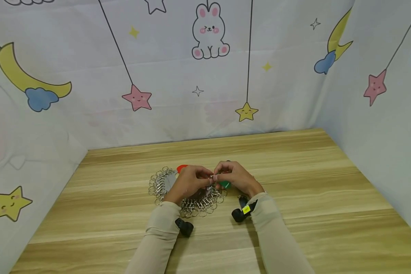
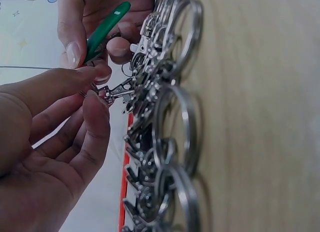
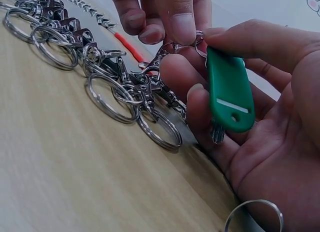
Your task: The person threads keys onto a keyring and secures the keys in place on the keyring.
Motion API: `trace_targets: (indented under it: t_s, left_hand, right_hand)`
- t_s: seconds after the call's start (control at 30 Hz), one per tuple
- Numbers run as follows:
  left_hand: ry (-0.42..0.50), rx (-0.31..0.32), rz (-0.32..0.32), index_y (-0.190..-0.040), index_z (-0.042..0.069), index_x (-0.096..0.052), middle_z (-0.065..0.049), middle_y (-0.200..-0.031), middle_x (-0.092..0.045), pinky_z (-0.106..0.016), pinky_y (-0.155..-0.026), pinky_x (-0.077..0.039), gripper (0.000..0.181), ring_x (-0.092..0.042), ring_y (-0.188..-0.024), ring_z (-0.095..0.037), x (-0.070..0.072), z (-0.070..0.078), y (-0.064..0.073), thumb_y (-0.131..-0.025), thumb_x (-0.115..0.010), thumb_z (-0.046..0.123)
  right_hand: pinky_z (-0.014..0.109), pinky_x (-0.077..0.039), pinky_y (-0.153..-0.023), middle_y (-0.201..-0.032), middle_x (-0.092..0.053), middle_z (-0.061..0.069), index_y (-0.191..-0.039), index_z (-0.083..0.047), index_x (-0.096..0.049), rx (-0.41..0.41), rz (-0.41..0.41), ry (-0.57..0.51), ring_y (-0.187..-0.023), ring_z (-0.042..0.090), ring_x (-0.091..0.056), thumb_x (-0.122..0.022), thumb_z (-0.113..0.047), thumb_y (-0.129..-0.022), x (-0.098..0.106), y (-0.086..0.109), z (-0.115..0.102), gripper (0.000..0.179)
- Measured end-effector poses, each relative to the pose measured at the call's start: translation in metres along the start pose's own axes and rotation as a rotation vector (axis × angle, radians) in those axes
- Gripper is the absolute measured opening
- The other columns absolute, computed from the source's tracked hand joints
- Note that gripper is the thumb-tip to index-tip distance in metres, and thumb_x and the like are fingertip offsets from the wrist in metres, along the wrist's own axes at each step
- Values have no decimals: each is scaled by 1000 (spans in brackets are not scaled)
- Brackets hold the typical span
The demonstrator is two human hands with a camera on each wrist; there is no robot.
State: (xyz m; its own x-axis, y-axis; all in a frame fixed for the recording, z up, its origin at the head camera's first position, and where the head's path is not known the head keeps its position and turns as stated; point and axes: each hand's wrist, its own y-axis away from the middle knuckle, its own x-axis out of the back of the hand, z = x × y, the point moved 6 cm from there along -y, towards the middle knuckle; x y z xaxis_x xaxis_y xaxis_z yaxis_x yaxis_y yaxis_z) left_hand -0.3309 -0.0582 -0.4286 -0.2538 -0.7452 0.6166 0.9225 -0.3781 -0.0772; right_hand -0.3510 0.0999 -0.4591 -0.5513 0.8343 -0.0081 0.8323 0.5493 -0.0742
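Both hands meet over a ring of metal swivel clasps with split rings (image 1: 199, 207) on the table. My left hand (image 1: 188, 183) pinches a small key ring (image 3: 200, 44) between thumb and fingertips; a metal clasp (image 2: 118, 91) shows just beside these fingertips in the left wrist view. My right hand (image 1: 239, 178) holds a green key tag (image 3: 230, 89), its thumb at the tag's ring end and touching the small ring. Below the tag the toothed tip of a key (image 3: 217, 133) sticks out. The fingers partly hide how ring and clasp join.
A flat red piece (image 1: 182, 167) lies behind the left hand, among the clasps. Black wrist cameras (image 1: 185, 227) hang under both forearms. The wood-grain table (image 1: 305, 182) meets a printed cloth wall (image 1: 178, 125) at the back and sides.
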Motion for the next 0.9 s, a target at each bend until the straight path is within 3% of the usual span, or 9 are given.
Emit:
trace_targets:
  t_s: [0.1, 0.27, 0.47, 0.63, 0.9]
  left_hand:
    - [7, -2, -2, -110, 12, -77, 4, -91, -72, -36, -78, -55, 17, -67, -82, -11, 0, 1, 0, -93, -75, 16]
    - [63, -7, -19, -112, 7, -75, 0, -92, -72, -34, -74, -56, 20, -69, -79, -14, -2, 1, 0, -93, -75, 12]
    - [81, -10, -19, -109, 6, -74, -1, -90, -71, -32, -71, -57, 20, -69, -78, -15, -2, 1, -1, -90, -77, 7]
    - [72, 12, -17, -109, 6, -74, -1, -90, -71, -32, -70, -56, 19, -69, -75, -15, -3, -1, -2, -91, -77, 10]
    - [42, 14, -3, -110, 7, -76, 1, -91, -71, -32, -72, -56, 20, -68, -79, -13, -1, -2, -1, -92, -76, 14]
  right_hand:
    - [43, -57, -69, -95, -65, 26, -89, -12, -69, -4, 9, -1, -73, 30, -68, -66, -2, -97, 0, 1, 0, 12]
    - [40, -57, -67, -93, -66, 26, -90, -11, -68, -8, 20, -14, -73, 31, -68, -65, -3, -98, -1, 1, -1, 12]
    - [36, -55, -63, -88, -67, 26, -95, -3, -67, 5, 26, -16, -72, 31, -68, -65, -5, -98, 1, -1, 1, 4]
    - [35, -55, -62, -89, -68, 26, -104, 6, -64, 5, 17, -31, -70, 29, -68, -64, -6, -99, 1, -1, 1, 13]
    - [37, -57, -67, -93, -68, 26, -107, 9, -64, -13, 12, -65, -74, 29, -70, -63, -6, -100, 1, 1, 0, 17]
